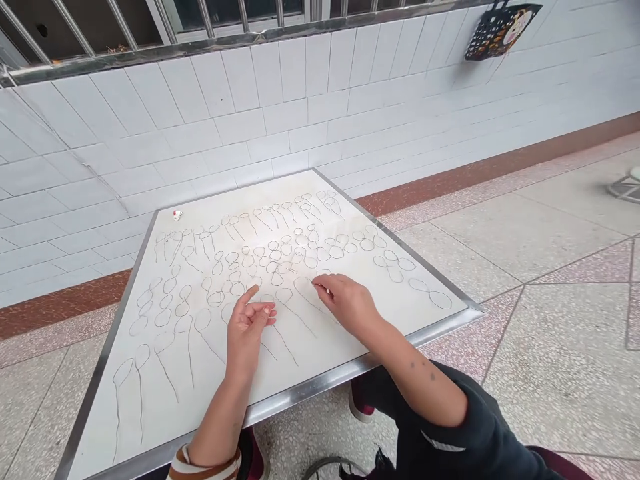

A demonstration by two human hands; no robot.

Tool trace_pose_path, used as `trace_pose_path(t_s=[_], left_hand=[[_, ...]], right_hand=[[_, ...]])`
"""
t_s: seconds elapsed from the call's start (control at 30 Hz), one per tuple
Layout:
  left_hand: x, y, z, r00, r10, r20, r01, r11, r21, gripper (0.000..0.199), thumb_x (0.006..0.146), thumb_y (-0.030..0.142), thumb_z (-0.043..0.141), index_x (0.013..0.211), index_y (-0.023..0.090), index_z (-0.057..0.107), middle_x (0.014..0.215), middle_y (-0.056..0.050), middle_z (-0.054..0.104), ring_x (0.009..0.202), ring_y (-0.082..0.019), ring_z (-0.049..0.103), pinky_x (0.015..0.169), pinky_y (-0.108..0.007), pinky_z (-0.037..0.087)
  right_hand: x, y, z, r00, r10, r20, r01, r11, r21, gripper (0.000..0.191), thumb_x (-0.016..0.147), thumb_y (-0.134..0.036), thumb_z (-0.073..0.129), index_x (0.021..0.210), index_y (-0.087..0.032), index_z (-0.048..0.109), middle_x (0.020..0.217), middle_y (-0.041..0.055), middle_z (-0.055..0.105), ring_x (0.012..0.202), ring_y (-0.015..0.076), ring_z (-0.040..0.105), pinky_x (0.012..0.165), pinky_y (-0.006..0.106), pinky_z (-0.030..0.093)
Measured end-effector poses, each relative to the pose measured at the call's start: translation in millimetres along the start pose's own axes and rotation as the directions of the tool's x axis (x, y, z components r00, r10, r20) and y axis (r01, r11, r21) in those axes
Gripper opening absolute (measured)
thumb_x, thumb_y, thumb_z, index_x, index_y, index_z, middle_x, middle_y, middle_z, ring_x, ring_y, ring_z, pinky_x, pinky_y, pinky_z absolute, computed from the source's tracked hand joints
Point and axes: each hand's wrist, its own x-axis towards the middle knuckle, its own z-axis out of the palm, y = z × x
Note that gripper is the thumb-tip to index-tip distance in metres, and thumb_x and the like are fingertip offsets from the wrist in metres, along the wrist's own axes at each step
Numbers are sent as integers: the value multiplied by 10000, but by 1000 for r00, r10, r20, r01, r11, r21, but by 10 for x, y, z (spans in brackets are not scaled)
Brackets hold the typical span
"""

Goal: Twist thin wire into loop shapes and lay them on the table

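Note:
Over the near half of a white table (375, 320), my left hand (247, 327) has its thumb against the curled fingers, with the index finger raised apart. To its right my right hand (347, 303) is closed in a pinch, palm down, its fingertips pointing left. Whatever thin thing either pinch may hold is too fine to make out. Under and around both hands lie thin dark wire-like loops with long tails (190, 350). Farther back are figure-eight loops (430, 293) and clusters of small rings (275, 250). My hands cover some of the loops.
A metal rim (310, 390) edges the table, which stands by a white tiled wall (280, 127). A small red-and-white object (177, 215) lies at the far left corner. A patterned bag (500, 33) hangs on the wall. Terrazzo floor (565, 347) spreads to the right.

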Motion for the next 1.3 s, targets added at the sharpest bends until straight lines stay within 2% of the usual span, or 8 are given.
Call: trace_pose_path(t_s=[0.13, 0.27, 0.57, 0.77, 0.9, 1.03, 1.1, 1.3], left_hand=[[31, -5, -35, 1000, 1, -20, 0, 1000, 11, 431, 783, 331, 698, 1187, 201, 624, 839, -40, 708, 822, -180, 656, 749, -333, 531], [67, -48, -79, 1000, -10, -10, 10, 1000, 12, 427, 787, 337, 699, 1192, 222, 628, 850, -37, 705, 870, -191, 661, 771, -336, 524], [101, -87, -88, 999, -52, -9, 51, 999, -17, 422, 754, 336, 738, 1152, 227, 646, 856, -22, 682, 896, -192, 644, 765, -319, 514], [99, -73, -82, 997, -80, -9, 80, 997, -5, 419, 756, 334, 741, 1148, 221, 646, 887, -31, 689, 873, -178, 637, 759, -302, 512], [105, -73, -79, 996, -92, -20, 92, 996, -8, 442, 739, 333, 756, 1152, 220, 646, 911, -37, 691, 893, -184, 629, 754, -299, 515], [112, -79, -72, 995, -94, -38, 94, 995, -13, 440, 723, 331, 766, 1134, 219, 654, 920, -37, 683, 919, -194, 623, 743, -300, 521], [109, -82, -70, 995, -99, -33, 99, 995, -2, 430, 725, 333, 766, 1127, 220, 661, 921, -37, 680, 932, -200, 622, 748, -304, 525], [82, -83, -67, 995, -90, -45, 91, 996, 8, 382, 731, 341, 763, 1086, 224, 686, 955, -39, 676, 885, -178, 619, 743, -299, 530]], right_hand=[[79, 442, -333, 982, 187, -5, -184, 962, -202, 222, 933, -231, 453, 893, -244, 670, 747, 39, 645, 701, 180, 544, 511, 264, 289], [59, 692, -446, 946, 311, 93, -272, 916, -295, 246, 892, -153, 452, 761, -227, 647, 717, 46, 626, 663, 176, 494, 486, 266, 240], [21, 796, -380, 927, 343, 151, -295, 916, -272, 228, 899, -176, 486, 799, -237, 682, 814, 53, 677, 779, 201, 551, 503, 263, 279], [32, 802, -354, 919, 353, 173, -309, 921, -236, 203, 896, -201, 511, 803, -240, 687, 812, 38, 687, 731, 186, 567, 501, 264, 286], [48, 871, -470, 917, 389, 82, -361, 902, -238, 240, 942, -243, 452, 878, -247, 683, 864, 45, 682, 749, 181, 576, 528, 271, 302], [22, 1121, -645, 837, 539, -99, -545, 800, -251, 281, 976, -267, 394, 1000, -249, 674, 1001, 66, 676, 890, 211, 583, 580, 284, 333], [-5, 1249, -664, 791, 602, -111, -608, 751, -257, 250, 961, -273, 435, 992, -247, 682, 1026, 66, 671, 945, 225, 576, 596, 284, 349], [-27, 1363, -495, 787, 616, -29, -600, 754, -267, 137, 905, -287, 557, 890, -219, 675, 979, 62, 657, 986, 228, 567, 620, 276, 377]])
